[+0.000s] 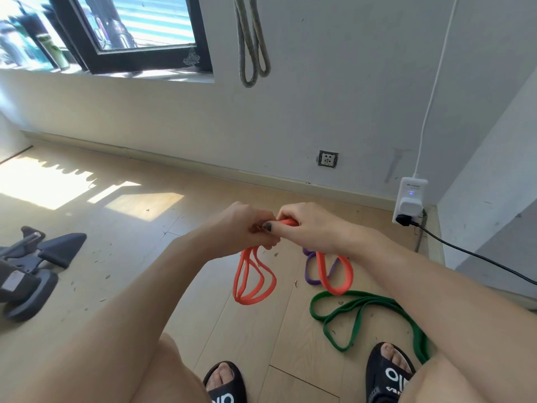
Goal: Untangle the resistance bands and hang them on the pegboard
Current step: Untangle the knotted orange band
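Wood floor | both hands, left and right, pinch orange band, apparently knotted; loops hang below.

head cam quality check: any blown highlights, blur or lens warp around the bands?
Head view: sunlight patch on the floor clips to white; window smeared and overexposed; wide-angle warp bows the white cable. Orange band, held in left hand and right hand, is evenly lit and sharp, as is the green band.

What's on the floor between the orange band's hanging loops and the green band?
In the head view, bare wood floor with a few small specks; the purple band lies farther back, behind the orange band, not toward the green band.
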